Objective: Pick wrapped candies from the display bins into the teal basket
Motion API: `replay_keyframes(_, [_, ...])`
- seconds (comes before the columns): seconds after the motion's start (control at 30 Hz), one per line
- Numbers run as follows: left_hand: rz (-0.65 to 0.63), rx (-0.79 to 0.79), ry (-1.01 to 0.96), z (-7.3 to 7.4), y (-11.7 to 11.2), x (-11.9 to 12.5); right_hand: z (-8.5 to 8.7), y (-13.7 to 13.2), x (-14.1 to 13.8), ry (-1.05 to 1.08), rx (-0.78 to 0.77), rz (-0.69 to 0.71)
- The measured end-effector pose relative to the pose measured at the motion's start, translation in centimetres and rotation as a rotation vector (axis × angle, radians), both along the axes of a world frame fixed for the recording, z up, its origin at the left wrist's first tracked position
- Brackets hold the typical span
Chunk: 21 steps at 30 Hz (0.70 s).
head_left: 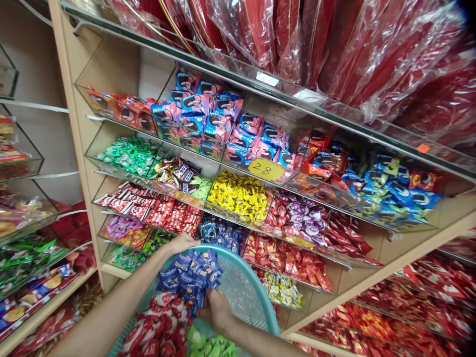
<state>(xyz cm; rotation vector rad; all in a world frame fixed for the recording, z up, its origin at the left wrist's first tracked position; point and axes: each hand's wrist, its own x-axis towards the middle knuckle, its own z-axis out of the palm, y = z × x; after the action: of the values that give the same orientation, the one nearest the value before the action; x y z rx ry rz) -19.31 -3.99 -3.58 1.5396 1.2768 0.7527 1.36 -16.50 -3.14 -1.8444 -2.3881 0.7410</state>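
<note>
A teal plastic basket with mesh sides is tilted in front of me. My left hand grips its far rim, the fingers partly hidden behind the edge. Inside lie blue wrapped candies, red and white wrapped candies and light green wrapped candies. Down in the basket, my right hand is closed beside the blue candies, at their right edge. Whatever its curled fingers hold is hidden. A pale green translucent patch shows just below that hand; its kind is unclear.
Clear-fronted shelves ahead hold blue-pink snack packs, green candies, yellow candies and purple candies. A yellow tag reading 28 is on one front. Plastic-wrapped red items fill the top. More shelves stand at both sides.
</note>
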Motion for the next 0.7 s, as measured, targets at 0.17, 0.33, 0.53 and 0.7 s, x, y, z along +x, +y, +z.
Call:
replay_keyframes(0.17, [0.017,0.001,0.012,0.1,-0.2,-0.1,0.4,-0.3,0.1,-0.073,-0.026,0.012])
replay_keyframes(0.33, [-0.023,0.053,0.007,0.0,-0.2,-0.6,1.6,0.3,0.3,-0.126,-0.059,0.052])
replay_keyframes(0.53, [0.028,0.04,0.042,-0.9,-0.4,-1.3,6.2,8.1,2.5,0.058,0.207,0.073])
replay_keyframes(0.7, [0.051,-0.001,0.038,-0.5,-1.1,-1.4,6.9,15.0,3.3,-0.265,0.319,-0.036])
